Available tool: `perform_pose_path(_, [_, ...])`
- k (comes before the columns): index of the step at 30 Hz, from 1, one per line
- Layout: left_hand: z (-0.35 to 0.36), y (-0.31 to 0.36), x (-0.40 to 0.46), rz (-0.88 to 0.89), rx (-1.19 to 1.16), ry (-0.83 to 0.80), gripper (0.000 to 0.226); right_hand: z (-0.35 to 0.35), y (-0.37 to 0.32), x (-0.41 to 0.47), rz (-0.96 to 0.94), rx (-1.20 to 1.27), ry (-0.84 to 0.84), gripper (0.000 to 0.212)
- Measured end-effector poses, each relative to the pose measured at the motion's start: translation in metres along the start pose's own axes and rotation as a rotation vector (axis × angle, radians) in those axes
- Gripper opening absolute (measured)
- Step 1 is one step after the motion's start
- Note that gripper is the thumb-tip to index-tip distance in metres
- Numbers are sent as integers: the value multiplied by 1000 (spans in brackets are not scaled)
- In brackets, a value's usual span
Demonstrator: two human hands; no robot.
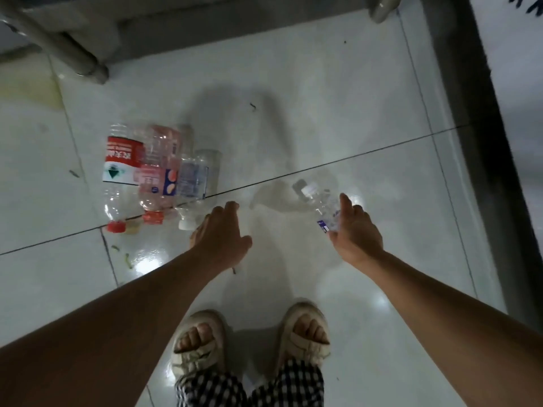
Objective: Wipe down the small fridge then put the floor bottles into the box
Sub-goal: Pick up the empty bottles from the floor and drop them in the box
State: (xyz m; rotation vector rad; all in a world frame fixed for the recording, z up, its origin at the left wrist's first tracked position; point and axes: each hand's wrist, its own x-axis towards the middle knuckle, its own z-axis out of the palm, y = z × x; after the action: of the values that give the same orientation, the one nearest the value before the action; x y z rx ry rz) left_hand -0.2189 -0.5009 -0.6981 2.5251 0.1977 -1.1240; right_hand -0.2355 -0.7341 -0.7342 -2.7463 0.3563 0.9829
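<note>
The feet [249,339] stood at six o'clock on the tiled floor [367,113]. The left hand [219,235] reached forward, fingers relaxed and holding nothing, just beside the white cap of the nearest floor bottle [195,183]. The right hand [354,230], at three o'clock, gripped a clear bottle [320,205] by its body. Three bottles lay touching at ten o'clock. No box was in view. Risk: a glancing touch could roll the light bottles apart; the glossy floor might be slippery.
</note>
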Motion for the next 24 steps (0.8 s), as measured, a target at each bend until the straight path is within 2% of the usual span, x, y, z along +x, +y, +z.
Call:
perform_pose_path(8, [-44, -80, -35, -118, -171, 125, 71, -18, -106, -28, -138, 33, -36, 74])
perform_pose_path(12, [-50, -129, -31, -255, -184, 203, 63, -11, -147, -26, -149, 71, -31, 75])
perform_pose_path(18, [-40, -188, 1, -375, -257, 306, 58, 12, -183, -8, -256, 56, 38, 76])
perform_pose_path(24, [-24, -209, 41, -463, -415, 335, 50, 34, -203, 15, -330, 73, 138, 71])
